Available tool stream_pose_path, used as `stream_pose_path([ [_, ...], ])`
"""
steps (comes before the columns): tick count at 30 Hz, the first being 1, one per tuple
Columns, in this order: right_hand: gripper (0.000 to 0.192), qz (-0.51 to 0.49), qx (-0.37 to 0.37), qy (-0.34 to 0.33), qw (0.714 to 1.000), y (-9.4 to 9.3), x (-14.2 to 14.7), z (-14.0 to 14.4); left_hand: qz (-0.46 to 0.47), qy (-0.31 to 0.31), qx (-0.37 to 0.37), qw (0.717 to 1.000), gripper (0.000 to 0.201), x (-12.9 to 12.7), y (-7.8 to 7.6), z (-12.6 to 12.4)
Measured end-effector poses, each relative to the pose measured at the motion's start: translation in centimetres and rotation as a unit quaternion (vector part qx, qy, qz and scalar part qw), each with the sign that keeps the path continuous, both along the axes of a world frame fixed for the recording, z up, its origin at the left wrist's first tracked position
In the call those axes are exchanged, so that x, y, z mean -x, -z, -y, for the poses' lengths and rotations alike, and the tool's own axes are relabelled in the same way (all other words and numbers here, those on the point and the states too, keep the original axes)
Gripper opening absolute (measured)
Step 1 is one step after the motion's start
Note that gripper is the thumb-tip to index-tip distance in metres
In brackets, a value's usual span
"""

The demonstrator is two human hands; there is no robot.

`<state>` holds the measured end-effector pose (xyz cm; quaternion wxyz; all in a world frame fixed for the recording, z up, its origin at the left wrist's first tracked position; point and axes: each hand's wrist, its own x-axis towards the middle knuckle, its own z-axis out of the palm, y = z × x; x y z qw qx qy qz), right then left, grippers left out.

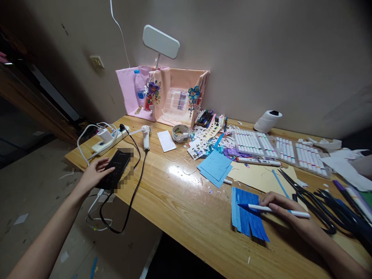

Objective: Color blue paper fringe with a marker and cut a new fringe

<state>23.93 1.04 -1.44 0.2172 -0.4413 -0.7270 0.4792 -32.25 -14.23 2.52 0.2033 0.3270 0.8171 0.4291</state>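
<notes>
My left hand point(94, 173) grips a black smartphone point(118, 167) by its left side, thumb over the dark screen. A white cable is plugged into the phone's lower end. My right hand point(283, 209) is closed round a white marker point(298, 213) with a blue tip. The tip points left, over a piece of blue paper point(247, 213) cut into strips along its lower edge and coloured in darker blue; whether it touches the paper I cannot tell. Plain light-blue sheets point(216, 166) lie just behind. Black-handled scissors point(305, 193) rest beside my right hand.
A white power strip point(106, 141) with plugs stands at the table's left end, near a hot glue gun point(145, 137). Farther back are a tape roll point(180, 133), paper scraps and cased markers point(248, 142). A pink fabric box point(162, 97) and white lamp point(161, 40) stand against the wall.
</notes>
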Motion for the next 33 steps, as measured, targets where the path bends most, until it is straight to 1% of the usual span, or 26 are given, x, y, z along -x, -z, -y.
stream_pose_path([
  [2, 0.035, 0.000, 0.000, -0.008, 1.000, 0.0, 0.0, 0.0, -0.021, -0.019, 0.002, 1.000, 0.038, -0.2, -0.4, -0.2],
  [4, 0.034, 0.001, -0.002, -0.014, 1.000, 0.0, -0.1, 0.0, -0.057, -0.048, -0.003, 0.997, 0.028, -1.1, -0.9, 0.0],
  [6, 0.032, 0.001, -0.007, -0.013, 1.000, 0.1, -0.1, 0.0, -0.116, -0.078, -0.026, 0.990, 0.027, -3.5, -1.6, 0.5],
  [7, 0.031, 0.000, -0.009, -0.013, 1.000, 0.2, -0.2, -0.1, -0.151, -0.075, -0.048, 0.985, 0.026, -5.3, -1.8, 0.8],
  [8, 0.031, -0.003, -0.011, -0.012, 1.000, 0.2, -0.2, -0.1, -0.208, -0.032, -0.076, 0.975, 0.023, -7.6, -2.0, 0.9],
  [9, 0.030, -0.007, -0.010, -0.020, 1.000, 0.2, -0.2, -0.1, -0.246, 0.038, -0.096, 0.964, 0.020, -10.1, -2.1, 1.0],
  [10, 0.030, -0.012, -0.011, -0.026, 1.000, 0.2, -0.2, -0.1, -0.252, 0.128, -0.112, 0.953, 0.019, -13.0, -2.0, 0.9],
  [11, 0.029, -0.017, -0.013, -0.026, 0.999, 0.1, -0.1, 0.0, -0.252, 0.220, -0.133, 0.933, 0.019, -15.8, -1.8, 0.8],
  [12, 0.029, -0.022, -0.017, -0.022, 0.999, 0.0, 0.0, 0.0, -0.248, 0.312, -0.137, 0.907, 0.023, -18.7, -1.5, 0.6],
  [13, 0.029, -0.027, -0.022, -0.016, 0.999, -0.1, 0.1, 0.1, -0.245, 0.397, -0.146, 0.872, 0.027, -21.4, -1.1, 0.3],
  [14, 0.029, -0.035, -0.026, -0.010, 0.999, -0.1, 0.2, 0.2, -0.239, 0.468, -0.150, 0.838, 0.032, -23.8, -0.6, -0.1],
  [15, 0.029, -0.040, -0.023, -0.006, 0.999, -0.2, 0.3, 0.2, -0.234, 0.522, -0.148, 0.807, 0.036, -25.9, -0.1, -0.5],
  [16, 0.028, -0.044, -0.019, -0.006, 0.999, -0.2, 0.4, 0.2, -0.233, 0.554, -0.142, 0.786, 0.039, -27.7, 0.4, -0.9],
  [18, 0.026, -0.051, -0.020, -0.015, 0.998, -0.2, 0.4, 0.2, -0.226, 0.595, -0.123, 0.761, 0.041, -30.4, 1.4, -1.9],
  [20, 0.026, -0.059, -0.027, -0.024, 0.998, -0.1, 0.4, 0.1, -0.216, 0.613, -0.105, 0.752, 0.038, -31.9, 2.1, -2.7],
  [23, 0.025, -0.062, -0.034, -0.010, 0.997, -0.1, 0.3, 0.0, -0.202, 0.622, -0.077, 0.753, 0.036, -32.5, 2.5, -3.4],
  [28, 0.026, -0.053, -0.028, -0.029, 0.998, 0.0, 0.2, 0.1, -0.173, 0.621, -0.064, 0.762, 0.037, -32.3, 2.2, -3.3],
  [30, 0.024, -0.060, -0.023, -0.007, 0.998, 0.0, 0.2, 0.2, -0.161, 0.620, -0.065, 0.765, 0.036, -32.3, 1.9, -3.2],
  [31, 0.023, -0.057, -0.019, -0.008, 0.998, 0.0, 0.1, 0.2, -0.156, 0.619, -0.066, 0.767, 0.036, -32.3, 1.8, -3.2],
  [33, 0.025, -0.048, -0.024, -0.034, 0.998, 0.0, 0.1, 0.2, -0.151, 0.616, -0.068, 0.770, 0.035, -32.3, 1.6, -3.2],
])
